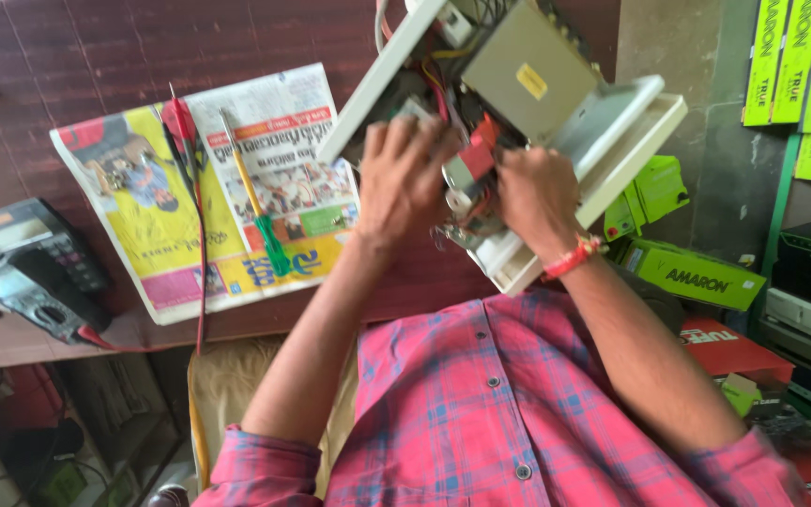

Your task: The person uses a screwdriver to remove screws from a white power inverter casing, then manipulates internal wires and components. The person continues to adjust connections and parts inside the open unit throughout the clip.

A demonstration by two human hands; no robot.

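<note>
An open white-cased electrical unit (612, 150) lies tilted at the table's edge, showing a grey metal box (518, 66), coloured wires and a red and grey part (473, 158). My left hand (401, 178) reaches into the case with its back towards me. Its fingers curl among the wires, and what they hold is hidden. My right hand (537, 202), with a red thread band at the wrist, is closed next to the red and grey part, at the lower corner of the case.
A newspaper (143, 216) on the brown table carries a green-handled screwdriver (260, 221) and red and black test probes (180, 141). A multimeter (25, 296) and a desk phone (30, 235) sit at the left. Green boxes (696, 272) lie on the floor at the right, with shelves behind them.
</note>
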